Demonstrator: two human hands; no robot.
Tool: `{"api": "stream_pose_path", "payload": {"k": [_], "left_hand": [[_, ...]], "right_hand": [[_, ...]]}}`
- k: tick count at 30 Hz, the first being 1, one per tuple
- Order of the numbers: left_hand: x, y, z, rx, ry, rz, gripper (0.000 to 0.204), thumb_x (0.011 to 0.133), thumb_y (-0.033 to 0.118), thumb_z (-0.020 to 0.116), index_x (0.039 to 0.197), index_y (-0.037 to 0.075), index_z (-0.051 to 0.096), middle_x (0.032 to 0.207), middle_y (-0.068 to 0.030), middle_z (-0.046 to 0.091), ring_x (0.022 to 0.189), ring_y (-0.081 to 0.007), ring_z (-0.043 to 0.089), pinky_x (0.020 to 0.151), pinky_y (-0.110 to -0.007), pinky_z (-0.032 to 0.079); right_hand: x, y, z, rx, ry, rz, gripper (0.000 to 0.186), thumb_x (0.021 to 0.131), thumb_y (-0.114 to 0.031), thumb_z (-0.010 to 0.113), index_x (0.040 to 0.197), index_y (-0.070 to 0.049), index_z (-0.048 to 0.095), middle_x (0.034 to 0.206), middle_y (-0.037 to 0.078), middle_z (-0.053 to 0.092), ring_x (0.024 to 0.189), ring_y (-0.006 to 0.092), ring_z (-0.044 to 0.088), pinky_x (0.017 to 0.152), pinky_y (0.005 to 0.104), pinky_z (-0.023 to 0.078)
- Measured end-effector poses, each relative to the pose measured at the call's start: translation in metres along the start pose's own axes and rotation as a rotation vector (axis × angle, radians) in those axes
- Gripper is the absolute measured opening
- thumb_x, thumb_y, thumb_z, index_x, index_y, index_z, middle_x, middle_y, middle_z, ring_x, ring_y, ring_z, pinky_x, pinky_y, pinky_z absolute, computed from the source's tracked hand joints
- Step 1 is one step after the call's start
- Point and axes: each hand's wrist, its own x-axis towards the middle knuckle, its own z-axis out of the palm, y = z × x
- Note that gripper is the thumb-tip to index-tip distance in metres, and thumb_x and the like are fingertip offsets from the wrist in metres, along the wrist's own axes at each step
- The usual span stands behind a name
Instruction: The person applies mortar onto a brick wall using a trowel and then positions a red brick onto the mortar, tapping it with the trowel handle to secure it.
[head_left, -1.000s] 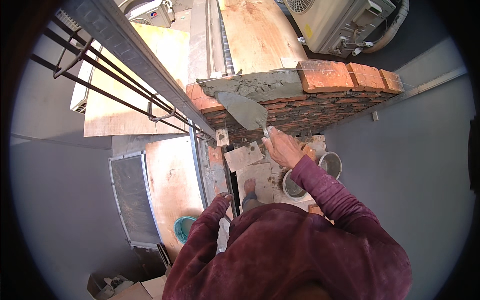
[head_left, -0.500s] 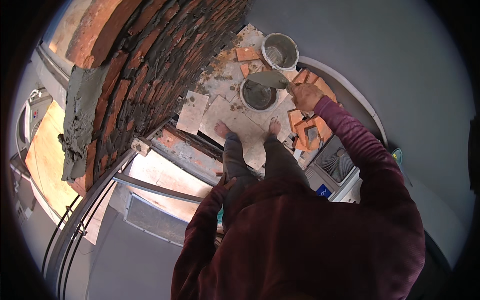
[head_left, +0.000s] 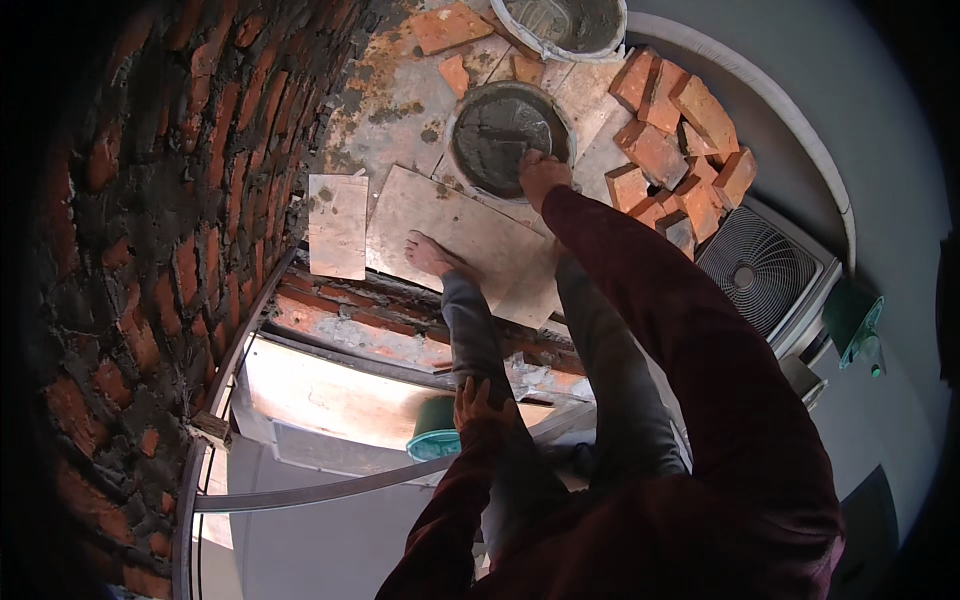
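My right hand (head_left: pixel 545 178) is closed around the handle of a trowel, over the near right rim of a round bucket (head_left: pixel 566 150). The trowel's blade (head_left: pixel 535 137) lies in the wet grey mortar (head_left: pixel 487 150) inside, partly smeared with it and hard to tell apart. The handle is mostly hidden by my fingers. My left hand (head_left: pixel 483 404) rests on my left leg near the knee, its fingers spread and holding nothing.
A rough brick wall (head_left: pixel 170 260) with dark mortar rises on the left. Another bucket (head_left: pixel 610 50) stands farther off. Loose bricks (head_left: pixel 690 130) are heaped at the right, beside a fan unit (head_left: pixel 755 265). Boards (head_left: pixel 470 235) lie underfoot; a metal bar (head_left: pixel 330 490) and green bucket (head_left: pixel 432 443) are lower down.
I have bent lower, so the buckets and bricks appear larger. My right hand has brought the trowel from above the bucket down into the mortar. My left hand stays on the leg.
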Motion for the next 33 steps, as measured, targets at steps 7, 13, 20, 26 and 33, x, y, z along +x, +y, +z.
{"api": "stream_pose_path", "payload": {"k": [7, 13, 20, 26, 33], "left_hand": [[0.007, 0.004, -0.004, 0.020, 0.030, -0.043, 0.060, 0.071, 0.036, 0.069, 0.126, 0.014, 0.062, 0.147, -0.0121, 0.041, 0.140, -0.0364, 0.030, 0.112, -0.051, 0.026], [0.008, -0.007, -0.017, 0.055, 0.065, -0.002, 0.058, 0.070, 0.035, 0.069, 0.123, 0.013, 0.064, 0.146, -0.0122, 0.042, 0.139, -0.0364, 0.030, 0.112, -0.051, 0.027], [0.015, -0.011, -0.040, 0.045, 0.029, 0.033, 0.057, 0.070, 0.033, 0.070, 0.123, 0.013, 0.063, 0.145, -0.0136, 0.044, 0.138, -0.0377, 0.033, 0.112, -0.051, 0.028], [0.022, -0.009, -0.052, 0.067, 0.002, 0.045, 0.058, 0.071, 0.033, 0.071, 0.123, 0.010, 0.062, 0.146, -0.0140, 0.042, 0.138, -0.0375, 0.032, 0.113, -0.047, 0.028], [0.021, -0.013, -0.041, 0.056, 0.011, 0.026, 0.055, 0.068, 0.033, 0.071, 0.119, 0.013, 0.064, 0.144, -0.0121, 0.045, 0.137, -0.0377, 0.033, 0.111, -0.052, 0.027]], "right_hand": [[-0.046, 0.042, -0.049, 0.434, -0.085, -0.325, 0.034, 0.089, -0.015, 0.051, 0.116, 0.005, 0.054, 0.102, 0.025, 0.063, 0.098, 0.0360, 0.064, 0.082, 0.0442, 0.053], [-0.004, 0.048, -0.026, 0.402, -0.210, -0.219, 0.038, 0.095, -0.030, 0.045, 0.113, -0.001, 0.062, 0.109, 0.024, 0.064, 0.105, 0.0402, 0.062, 0.090, 0.0442, 0.050], [-0.019, 0.074, -0.020, 0.431, -0.110, 0.134, 0.038, 0.095, -0.024, 0.040, 0.113, 0.004, 0.059, 0.112, 0.023, 0.065, 0.106, 0.0383, 0.063, 0.091, 0.0456, 0.050], [0.010, 0.018, 0.006, 0.827, -0.218, 0.160, 0.030, 0.081, -0.019, 0.057, 0.097, 0.004, 0.067, 0.102, 0.025, 0.067, 0.103, 0.0396, 0.064, 0.090, 0.0456, 0.050], [0.013, -0.021, 0.037, 1.549, -0.247, 0.259, 0.014, 0.074, -0.009, 0.065, 0.082, 0.001, 0.059, 0.076, 0.017, 0.063, 0.054, 0.0257, 0.063, 0.044, 0.0393, 0.049]]}}
